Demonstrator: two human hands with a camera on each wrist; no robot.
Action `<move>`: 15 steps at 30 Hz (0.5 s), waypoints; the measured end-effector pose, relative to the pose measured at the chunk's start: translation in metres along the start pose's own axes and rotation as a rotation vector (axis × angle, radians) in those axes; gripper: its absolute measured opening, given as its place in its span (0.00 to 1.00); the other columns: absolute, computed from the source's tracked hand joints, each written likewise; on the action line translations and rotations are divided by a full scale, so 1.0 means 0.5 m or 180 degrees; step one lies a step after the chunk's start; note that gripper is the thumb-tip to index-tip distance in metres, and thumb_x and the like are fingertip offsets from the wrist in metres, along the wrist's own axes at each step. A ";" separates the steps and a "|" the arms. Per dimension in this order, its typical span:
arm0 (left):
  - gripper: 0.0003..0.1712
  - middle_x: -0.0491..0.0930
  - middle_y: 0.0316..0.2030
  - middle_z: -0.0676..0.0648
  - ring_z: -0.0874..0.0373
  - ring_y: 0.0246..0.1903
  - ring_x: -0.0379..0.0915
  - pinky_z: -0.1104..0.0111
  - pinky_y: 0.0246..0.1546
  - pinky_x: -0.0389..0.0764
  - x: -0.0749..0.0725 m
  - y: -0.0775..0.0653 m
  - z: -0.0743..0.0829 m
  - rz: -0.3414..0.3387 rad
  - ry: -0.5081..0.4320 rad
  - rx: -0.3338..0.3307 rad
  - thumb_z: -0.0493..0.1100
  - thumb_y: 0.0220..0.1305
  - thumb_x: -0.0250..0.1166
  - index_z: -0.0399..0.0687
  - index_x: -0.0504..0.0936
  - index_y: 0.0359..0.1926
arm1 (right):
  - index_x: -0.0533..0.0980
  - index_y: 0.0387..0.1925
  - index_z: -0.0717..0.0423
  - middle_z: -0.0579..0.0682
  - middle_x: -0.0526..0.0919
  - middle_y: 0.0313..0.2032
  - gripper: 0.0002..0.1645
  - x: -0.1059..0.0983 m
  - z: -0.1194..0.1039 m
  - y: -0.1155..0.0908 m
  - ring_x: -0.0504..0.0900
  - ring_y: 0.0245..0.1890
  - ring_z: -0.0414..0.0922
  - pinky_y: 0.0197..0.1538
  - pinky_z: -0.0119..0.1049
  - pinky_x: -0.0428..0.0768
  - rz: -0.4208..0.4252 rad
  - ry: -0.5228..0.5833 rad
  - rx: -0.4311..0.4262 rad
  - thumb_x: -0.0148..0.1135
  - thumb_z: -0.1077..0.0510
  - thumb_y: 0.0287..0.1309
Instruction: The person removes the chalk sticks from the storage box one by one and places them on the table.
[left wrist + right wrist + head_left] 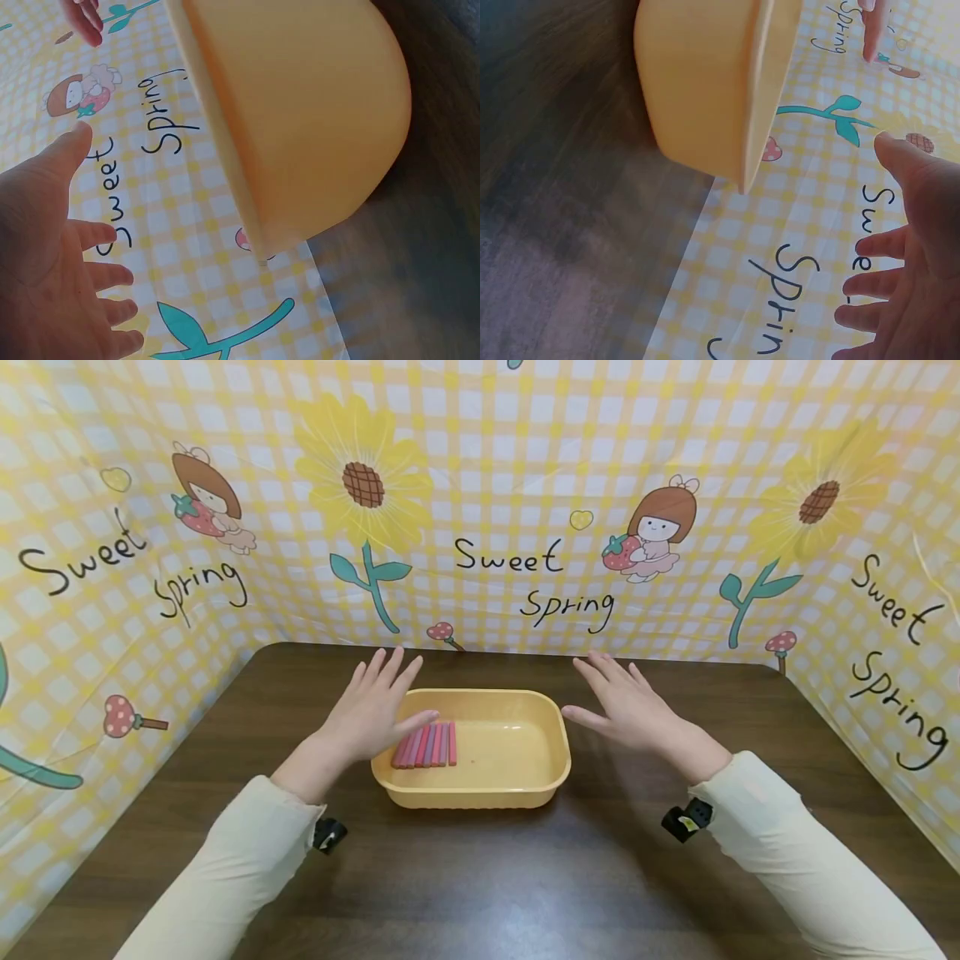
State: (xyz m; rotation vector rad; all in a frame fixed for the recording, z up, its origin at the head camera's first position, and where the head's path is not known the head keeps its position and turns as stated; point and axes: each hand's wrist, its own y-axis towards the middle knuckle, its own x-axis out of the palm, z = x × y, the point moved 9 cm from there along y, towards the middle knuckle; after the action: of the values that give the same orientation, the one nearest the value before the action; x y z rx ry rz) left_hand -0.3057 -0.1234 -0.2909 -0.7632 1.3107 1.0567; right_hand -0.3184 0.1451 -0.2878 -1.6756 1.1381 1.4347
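Mid-frame, one tray (513,747), about eight sticks (429,749) lined left, is flanked by left hand (367,714) and right hand (628,710), fingers spread wide.

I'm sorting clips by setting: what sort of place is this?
Probably a staged tabletop recording booth: yellow-checked cloth screens three sides of a dark table, and black wrist devices suggest filming.

We see a plain yellow tray (513,747), its sticks (426,747) at nine o'clock pink and, seemingly, mauve; a dark-brown, wood-grained surface (487,877); and, towards twelve, a yellow-and-white checked backdrop (487,468).
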 end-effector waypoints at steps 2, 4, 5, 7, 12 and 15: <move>0.46 0.40 0.73 0.36 0.37 0.72 0.31 0.43 0.71 0.39 -0.003 0.000 -0.001 -0.0020 -0.0002 -0.0006 0.66 0.65 0.48 0.45 0.47 0.73 | 0.51 0.71 0.56 0.61 0.51 0.72 0.46 -0.004 -0.007 0.002 0.48 0.73 0.58 0.71 0.61 0.44 0.0011 0.0009 -0.0036 0.49 0.35 0.62; 0.45 0.41 0.73 0.36 0.37 0.72 0.33 0.43 0.71 0.40 -0.006 -0.001 -0.002 -0.0030 -0.0017 -0.0019 0.66 0.65 0.48 0.45 0.48 0.73 | 0.53 0.71 0.57 0.61 0.53 0.71 0.45 -0.009 -0.014 0.003 0.51 0.72 0.58 0.72 0.59 0.47 0.0025 0.0019 -0.0080 0.49 0.36 0.62; 0.45 0.42 0.73 0.36 0.37 0.72 0.33 0.44 0.71 0.40 -0.009 -0.002 -0.002 -0.0034 -0.0024 -0.0024 0.66 0.65 0.48 0.44 0.49 0.72 | 0.53 0.70 0.57 0.62 0.54 0.70 0.44 -0.011 -0.017 0.003 0.53 0.71 0.58 0.71 0.59 0.50 0.0027 0.0023 -0.0100 0.50 0.36 0.63; 0.44 0.44 0.73 0.36 0.37 0.72 0.36 0.44 0.71 0.42 -0.014 -0.004 -0.002 -0.0039 -0.0047 -0.0028 0.65 0.65 0.49 0.43 0.51 0.72 | 0.55 0.70 0.58 0.62 0.56 0.70 0.43 -0.015 -0.025 0.004 0.56 0.70 0.59 0.70 0.57 0.55 0.0029 0.0045 -0.0132 0.50 0.38 0.63; 0.42 0.50 0.71 0.35 0.37 0.70 0.45 0.47 0.70 0.49 -0.028 -0.010 -0.004 -0.0033 -0.0194 -0.0008 0.63 0.66 0.51 0.40 0.55 0.70 | 0.58 0.68 0.57 0.60 0.59 0.68 0.40 -0.023 -0.043 0.009 0.60 0.68 0.58 0.67 0.56 0.63 0.0021 0.0143 -0.0190 0.52 0.40 0.63; 0.41 0.54 0.70 0.35 0.38 0.69 0.51 0.47 0.68 0.56 -0.034 -0.013 -0.009 0.0000 -0.0298 -0.0019 0.62 0.66 0.51 0.40 0.57 0.69 | 0.60 0.67 0.58 0.59 0.63 0.67 0.38 -0.026 -0.055 0.013 0.62 0.67 0.57 0.66 0.54 0.65 0.0017 0.0204 -0.0258 0.52 0.41 0.63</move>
State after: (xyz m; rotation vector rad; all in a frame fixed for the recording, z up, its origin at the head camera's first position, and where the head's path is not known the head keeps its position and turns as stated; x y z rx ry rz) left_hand -0.3003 -0.1329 -0.2756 -0.7098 1.2285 1.0842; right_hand -0.3130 0.1207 -0.2694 -1.7874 1.1334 1.4575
